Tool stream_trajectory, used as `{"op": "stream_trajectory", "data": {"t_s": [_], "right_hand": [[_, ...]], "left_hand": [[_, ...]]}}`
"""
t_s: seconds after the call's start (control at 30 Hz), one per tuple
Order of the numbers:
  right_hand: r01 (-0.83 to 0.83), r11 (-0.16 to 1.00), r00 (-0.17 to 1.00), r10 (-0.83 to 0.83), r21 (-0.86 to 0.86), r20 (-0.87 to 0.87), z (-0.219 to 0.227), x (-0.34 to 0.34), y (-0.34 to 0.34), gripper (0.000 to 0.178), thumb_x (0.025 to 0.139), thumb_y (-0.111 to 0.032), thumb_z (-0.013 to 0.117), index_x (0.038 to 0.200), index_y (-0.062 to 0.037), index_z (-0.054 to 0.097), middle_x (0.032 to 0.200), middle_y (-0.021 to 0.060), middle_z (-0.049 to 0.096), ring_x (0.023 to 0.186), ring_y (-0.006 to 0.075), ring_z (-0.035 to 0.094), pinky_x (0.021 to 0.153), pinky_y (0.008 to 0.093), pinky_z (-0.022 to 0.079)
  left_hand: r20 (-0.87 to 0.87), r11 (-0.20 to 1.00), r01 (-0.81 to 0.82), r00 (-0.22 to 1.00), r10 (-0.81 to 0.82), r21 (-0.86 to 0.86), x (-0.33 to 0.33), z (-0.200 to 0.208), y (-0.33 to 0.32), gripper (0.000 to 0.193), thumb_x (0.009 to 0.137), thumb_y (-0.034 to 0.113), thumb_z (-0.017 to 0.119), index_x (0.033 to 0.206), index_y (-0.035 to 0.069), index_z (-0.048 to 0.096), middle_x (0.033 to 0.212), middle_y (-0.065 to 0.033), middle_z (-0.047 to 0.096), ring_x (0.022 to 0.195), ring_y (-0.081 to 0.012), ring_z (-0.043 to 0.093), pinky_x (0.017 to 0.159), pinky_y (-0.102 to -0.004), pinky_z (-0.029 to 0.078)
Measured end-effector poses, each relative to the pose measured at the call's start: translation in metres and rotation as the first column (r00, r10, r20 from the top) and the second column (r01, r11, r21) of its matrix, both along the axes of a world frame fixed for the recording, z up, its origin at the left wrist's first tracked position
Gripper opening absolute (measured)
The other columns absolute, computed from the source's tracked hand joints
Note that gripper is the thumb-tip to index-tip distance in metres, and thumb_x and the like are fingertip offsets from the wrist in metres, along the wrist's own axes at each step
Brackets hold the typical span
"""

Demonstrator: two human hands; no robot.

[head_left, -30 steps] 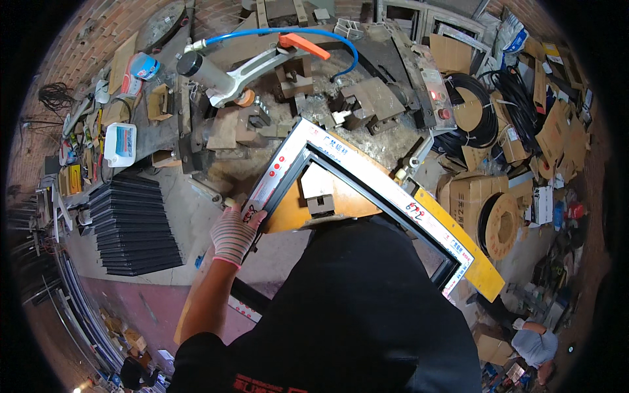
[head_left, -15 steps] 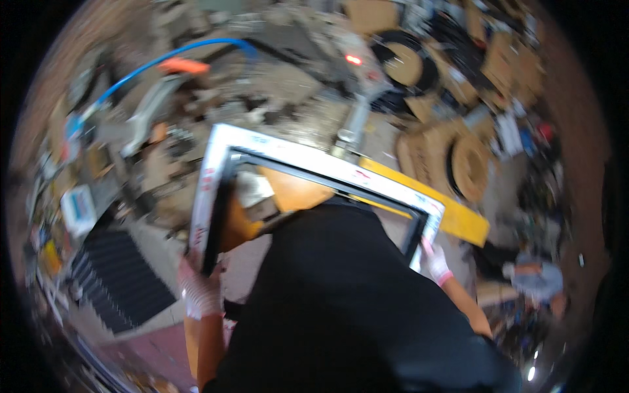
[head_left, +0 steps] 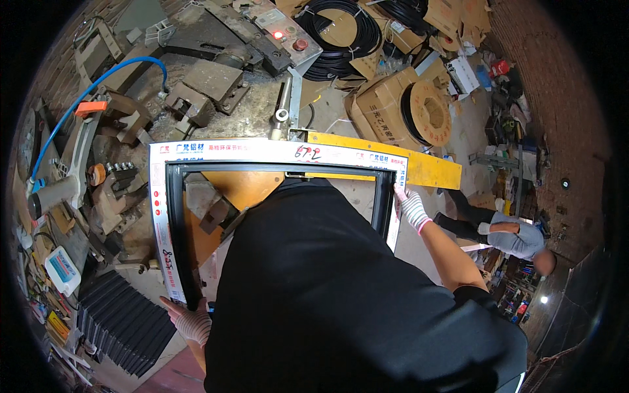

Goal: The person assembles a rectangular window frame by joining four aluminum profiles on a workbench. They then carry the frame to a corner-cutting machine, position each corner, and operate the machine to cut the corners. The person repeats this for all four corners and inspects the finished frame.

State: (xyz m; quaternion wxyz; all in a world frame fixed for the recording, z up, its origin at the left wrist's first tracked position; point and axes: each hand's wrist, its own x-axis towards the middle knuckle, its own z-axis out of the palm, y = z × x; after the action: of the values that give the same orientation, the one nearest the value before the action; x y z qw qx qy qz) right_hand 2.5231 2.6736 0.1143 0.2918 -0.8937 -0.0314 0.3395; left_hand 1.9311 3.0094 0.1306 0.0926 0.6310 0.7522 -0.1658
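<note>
A rectangular metal window frame [head_left: 262, 150], white-filmed on its outer face with black inner edges, is held in front of my body. My left hand [head_left: 192, 323], in a striped glove with bare fingertips, grips the near end of its left side. On the right side of the frame, my right hand [head_left: 413, 210] in a matching glove has its fingers closed round the edge. The frame's far side lies just in front of a yellow metal bar [head_left: 432, 169] and a metal cylinder fitting [head_left: 280, 115]. My black-clothed torso hides the frame's near part.
A worn machine bench [head_left: 255, 98] with metal blocks stands ahead, beside a control box [head_left: 288, 33] with a lit red lamp. A blue hose [head_left: 98, 77] arches at left. Black strips [head_left: 121, 321] are stacked near left. Boxes [head_left: 380, 101] and coils stand far right; another person [head_left: 514, 232] is beyond.
The window frame has turned from a slant down to the right to nearly level, still in both hands. The whole scene has shifted left in view, and the blur is gone.
</note>
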Motion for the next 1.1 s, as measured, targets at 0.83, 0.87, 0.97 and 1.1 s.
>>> {"op": "stream_trajectory", "data": {"t_s": [0.83,0.87,0.97,1.1], "right_hand": [[-0.936,0.224,0.135,0.941,-0.272,0.311,0.019,-0.180,0.499,0.066,0.085,-0.058,0.077,0.114,-0.0011,0.063,0.095,0.0208,0.074,0.091,0.0386,0.073,0.082,0.0469,0.057],[-0.938,0.208,0.108,0.936,-0.278,0.336,0.017,-0.179,0.498,0.065,0.086,-0.060,0.076,0.114,-0.0025,0.063,0.092,0.0204,0.074,0.088,0.0388,0.073,0.080,0.0475,0.056],[-0.947,0.180,0.083,0.937,-0.265,0.341,0.015,-0.176,0.498,0.064,0.086,-0.059,0.076,0.116,-0.0040,0.063,0.089,0.0205,0.074,0.084,0.0392,0.073,0.076,0.0481,0.057],[-0.946,0.190,0.119,0.957,-0.263,0.263,0.022,-0.177,0.502,0.059,0.086,-0.055,0.076,0.111,-0.0030,0.063,0.093,0.0225,0.074,0.089,0.0410,0.073,0.080,0.0490,0.057]], "left_hand": [[0.424,0.987,0.141,0.891,-0.161,0.078,0.216,0.004,0.190,0.063,0.090,0.058,0.074,0.117,0.002,0.062,0.114,-0.0251,0.071,0.105,-0.0414,0.071,0.088,-0.0490,0.057],[0.453,0.989,0.133,0.879,-0.150,0.070,0.215,0.002,0.191,0.065,0.089,0.060,0.074,0.115,0.001,0.062,0.108,-0.0266,0.071,0.102,-0.0438,0.070,0.086,-0.0499,0.057],[0.451,0.985,0.145,0.876,-0.173,0.097,0.213,-0.004,0.192,0.065,0.089,0.060,0.074,0.113,0.001,0.062,0.105,-0.0273,0.072,0.099,-0.0457,0.070,0.086,-0.0502,0.057],[0.466,0.983,0.146,0.866,-0.181,0.110,0.212,-0.007,0.193,0.065,0.088,0.060,0.075,0.112,0.001,0.062,0.104,-0.0257,0.072,0.099,-0.0447,0.070,0.085,-0.0481,0.057]]}}
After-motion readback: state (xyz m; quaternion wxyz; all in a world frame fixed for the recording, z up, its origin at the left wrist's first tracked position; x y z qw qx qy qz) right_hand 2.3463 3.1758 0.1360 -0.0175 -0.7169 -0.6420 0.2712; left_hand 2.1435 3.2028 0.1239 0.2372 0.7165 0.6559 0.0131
